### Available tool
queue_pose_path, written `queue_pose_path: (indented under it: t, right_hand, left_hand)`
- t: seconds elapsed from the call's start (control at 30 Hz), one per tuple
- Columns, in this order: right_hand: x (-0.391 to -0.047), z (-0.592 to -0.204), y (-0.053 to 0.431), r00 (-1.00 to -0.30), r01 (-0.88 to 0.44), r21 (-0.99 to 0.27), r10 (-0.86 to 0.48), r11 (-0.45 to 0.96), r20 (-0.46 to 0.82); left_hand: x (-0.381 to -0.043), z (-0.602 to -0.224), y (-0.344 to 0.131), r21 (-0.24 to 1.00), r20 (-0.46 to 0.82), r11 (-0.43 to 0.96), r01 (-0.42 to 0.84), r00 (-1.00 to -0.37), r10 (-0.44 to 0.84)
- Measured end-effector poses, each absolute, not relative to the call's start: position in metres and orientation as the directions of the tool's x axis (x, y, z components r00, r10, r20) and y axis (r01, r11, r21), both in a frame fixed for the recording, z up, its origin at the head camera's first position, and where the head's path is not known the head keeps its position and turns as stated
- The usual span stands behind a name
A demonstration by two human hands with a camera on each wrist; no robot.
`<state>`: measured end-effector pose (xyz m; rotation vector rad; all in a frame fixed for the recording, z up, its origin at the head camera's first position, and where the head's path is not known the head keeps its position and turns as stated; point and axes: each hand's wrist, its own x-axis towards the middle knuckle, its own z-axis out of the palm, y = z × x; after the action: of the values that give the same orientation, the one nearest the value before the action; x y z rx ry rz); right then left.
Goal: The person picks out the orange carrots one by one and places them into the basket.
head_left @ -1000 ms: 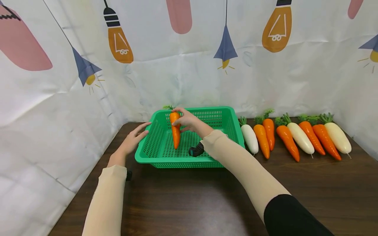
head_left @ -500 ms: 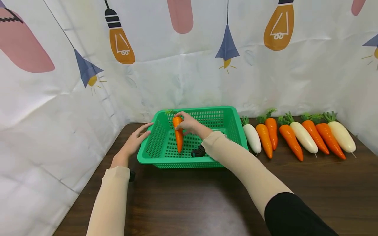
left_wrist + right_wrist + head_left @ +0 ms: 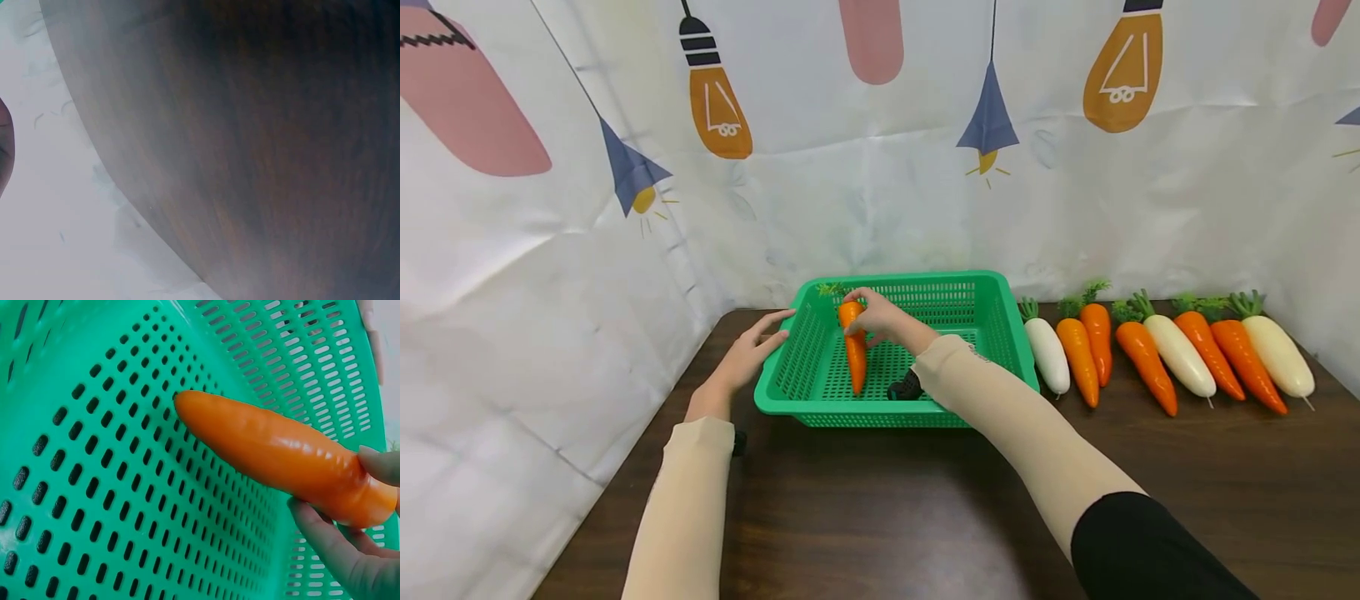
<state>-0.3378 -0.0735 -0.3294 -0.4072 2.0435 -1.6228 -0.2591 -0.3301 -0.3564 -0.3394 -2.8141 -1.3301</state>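
In the head view my right hand [image 3: 883,318] grips an orange carrot [image 3: 856,358] near its leafy top, inside a green plastic basket [image 3: 880,408]. The carrot points tip-down toward the front of the basket, low over the perforated floor. Seen from the right wrist, thumb and fingers [image 3: 325,540] pinch the thick end of the carrot, its tip close to the floor holes. My left hand [image 3: 741,362] rests at the basket's left rim with fingers extended. The left wrist view shows mostly table, with a sliver of skin at its left edge.
Right of the basket lies a row of vegetables: a white radish [image 3: 1047,354], several orange carrots [image 3: 1147,367] and more radishes [image 3: 1180,354]. The dark wooden table [image 3: 850,508] stretches in front. Behind stands a white patterned curtain [image 3: 925,208].
My right hand has lowered the carrot slightly into the basket, its leafy top dropping below the back rim. The left hand stays at the rim, and the head view has shifted a little.
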Motion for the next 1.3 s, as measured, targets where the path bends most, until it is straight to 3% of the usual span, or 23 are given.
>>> queue_pose_path:
  t: [0.6,1.0,1.13,1.3]
  right_hand:
    - [-0.340,-0.337,-0.074,-0.834,0.091,-0.953,-0.501,0.288,-0.231]
    - [-0.341,-0.341,-0.075,-0.793,0.142,-0.935,-0.528,0.325,-0.304]
    - [-0.340,-0.342,-0.075,-0.781,0.097,-0.924,-0.547,0.369,-0.301]
    - [-0.339,-0.343,-0.076,-0.779,-0.078,-0.842,-0.560,0.533,-0.282]
  left_hand:
    - [-0.258,-0.355,-0.328,0.755,0.101,0.628,0.188,-0.980,0.172]
    - [-0.261,-0.359,-0.329,0.760,0.106,0.622,0.191,-0.980,0.171]
    - [-0.261,-0.360,-0.330,0.757,0.113,0.623,0.197,-0.978,0.173]
    - [-0.261,-0.360,-0.331,0.761,0.112,0.619,0.195,-0.979,0.171]
